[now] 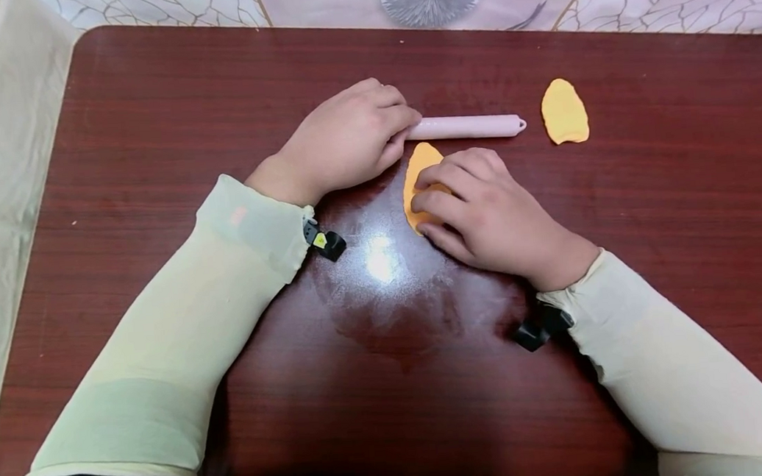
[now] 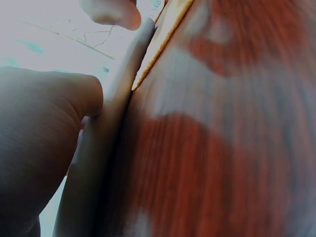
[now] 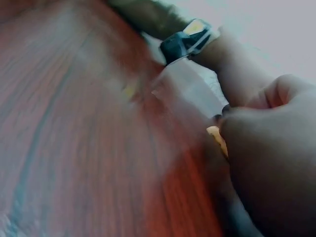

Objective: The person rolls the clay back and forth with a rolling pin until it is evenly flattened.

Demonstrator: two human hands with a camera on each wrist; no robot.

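Head view: left hand (image 1: 354,133) gripped the left end of the pink rolling pin (image 1: 469,126), fingers curled round it, thumb on the near side. Right hand (image 1: 492,208) was over the nearer dough piece (image 1: 424,157), yellow, flattened; fingers bent and a bit spread, tips touching it. Couldn't tell if they pinched it. That piece lay on the worktop (image 1: 670,203), just below the pin, its pointed end toward it. Second dough piece (image 1: 564,111), also yellow, lay apart, beyond the pin's right end. Right wrist view blurred; only a dough edge showed.
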